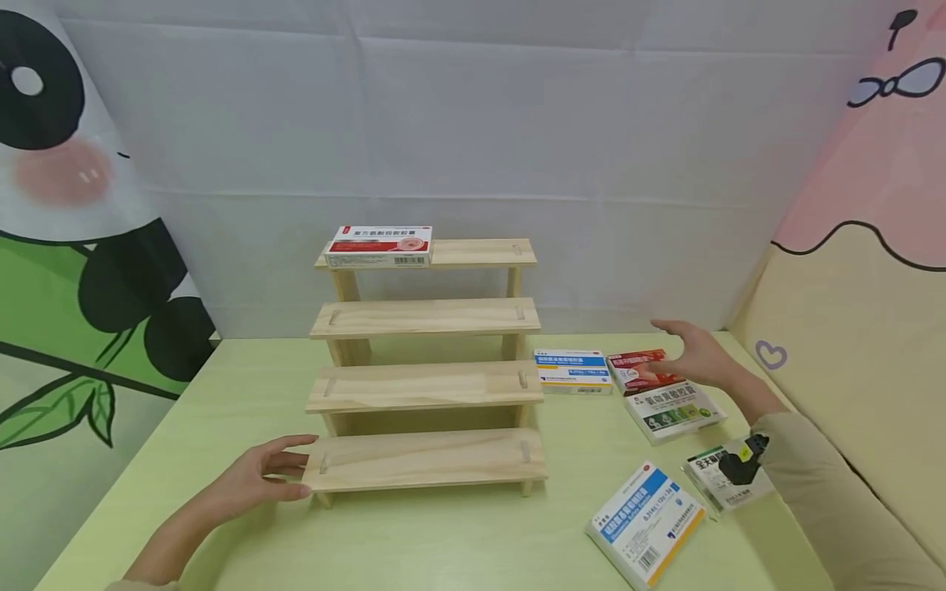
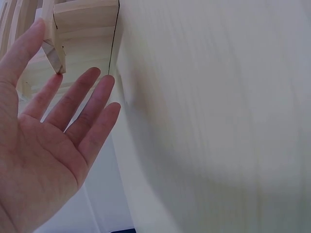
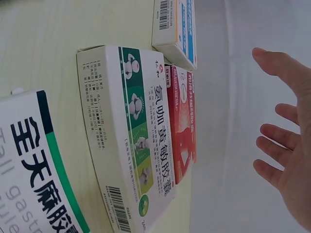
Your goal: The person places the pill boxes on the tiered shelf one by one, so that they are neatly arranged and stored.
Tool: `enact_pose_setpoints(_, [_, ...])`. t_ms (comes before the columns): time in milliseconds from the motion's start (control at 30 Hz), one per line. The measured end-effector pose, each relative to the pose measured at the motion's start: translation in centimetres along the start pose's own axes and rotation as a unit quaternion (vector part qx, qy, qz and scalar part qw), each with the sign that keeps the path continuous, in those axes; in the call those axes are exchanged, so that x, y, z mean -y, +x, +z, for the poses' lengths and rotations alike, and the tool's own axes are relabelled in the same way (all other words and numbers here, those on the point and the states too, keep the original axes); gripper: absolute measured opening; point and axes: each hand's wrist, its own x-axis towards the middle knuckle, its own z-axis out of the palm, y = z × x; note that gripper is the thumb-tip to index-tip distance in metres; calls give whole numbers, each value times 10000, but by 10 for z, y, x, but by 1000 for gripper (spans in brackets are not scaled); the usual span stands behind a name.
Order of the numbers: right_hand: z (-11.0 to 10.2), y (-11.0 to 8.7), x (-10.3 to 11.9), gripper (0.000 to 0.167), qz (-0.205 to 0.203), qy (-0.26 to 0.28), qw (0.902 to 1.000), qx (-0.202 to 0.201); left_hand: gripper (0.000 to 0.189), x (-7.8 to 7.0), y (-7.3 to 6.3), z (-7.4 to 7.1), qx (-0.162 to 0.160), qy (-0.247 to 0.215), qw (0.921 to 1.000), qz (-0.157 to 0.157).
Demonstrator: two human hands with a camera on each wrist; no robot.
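Observation:
A four-tier wooden display rack stands on the table, with a red-and-white medicine box on its top tier at the left. My left hand is at the left end of the lowest tier; its thumb and index fingertip touch the board's end, the other fingers spread loosely. Over the table's right side, my right hand hovers with fingers apart, holding nothing. Nearest to it is a red medicine box, beside a white-and-green medicine box. A blue-and-white medicine box lies next to the rack.
Nearer the front lie another blue-and-white box and a white box with dark green trim, partly behind the right sleeve. A white cloth backdrop rises behind the rack. Printed panels flank the table.

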Motion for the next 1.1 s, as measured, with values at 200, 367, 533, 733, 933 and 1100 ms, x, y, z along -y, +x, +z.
enact_pose_setpoints(200, [10, 2, -13, 83, 141, 50, 9998, 135, 65, 2, 0, 0, 0, -90, 10000, -1])
enact_pose_setpoints(367, [14, 4, -18, 82, 145, -24, 9997, 195, 65, 3, 0, 0, -11, -162, 9999, 26])
enact_pose_setpoints(533, [17, 5, -22, 83, 204, -111, 9994, 274, 64, 3, -1, 1, -27, -133, 9999, 89])
enact_pose_setpoints(733, [21, 7, -30, 81, 307, -51, 9986, 418, 64, 0, 0, 2, -73, -131, 9999, 50])
enact_pose_setpoints(933, [25, 10, -40, 79, 266, 87, 9981, 546, 66, -4, -2, 2, -98, -116, 9998, -156])
enact_pose_setpoints(1100, [27, 12, -44, 78, 352, 112, 9975, 610, 67, -4, -2, 1, -103, -42, 9997, -215])
